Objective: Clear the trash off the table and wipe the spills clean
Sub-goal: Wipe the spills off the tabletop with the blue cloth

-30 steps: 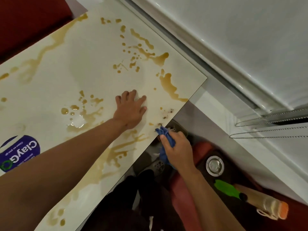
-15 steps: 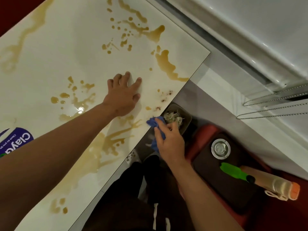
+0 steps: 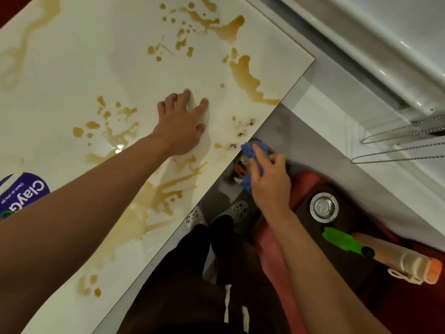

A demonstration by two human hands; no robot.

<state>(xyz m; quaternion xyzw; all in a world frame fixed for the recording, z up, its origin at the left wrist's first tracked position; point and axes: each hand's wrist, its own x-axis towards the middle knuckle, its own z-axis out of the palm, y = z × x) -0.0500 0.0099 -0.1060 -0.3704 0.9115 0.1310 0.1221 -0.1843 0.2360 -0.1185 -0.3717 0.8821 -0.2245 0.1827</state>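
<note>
White glossy table (image 3: 101, 68) splashed with brown spills (image 3: 245, 78), window blinds and bead chains beyond the far edge. Left hand (image 3: 183, 126) flat on tabletop, fingers straight and spread, holding nothing; right hand (image 3: 267, 179) just off table edge, fingers curled round bunched blue cloth (image 3: 252, 150), cloth top touching the edge beside dark crumbs (image 3: 243, 131). Under that grip a small bin (image 3: 240, 165) with scraps, contents unclear; right of it a round metal drain (image 3: 323, 207), green-handled brush (image 3: 342, 239) and bottle (image 3: 399, 259); purple label (image 3: 21, 191) far left of the flat palm.
</note>
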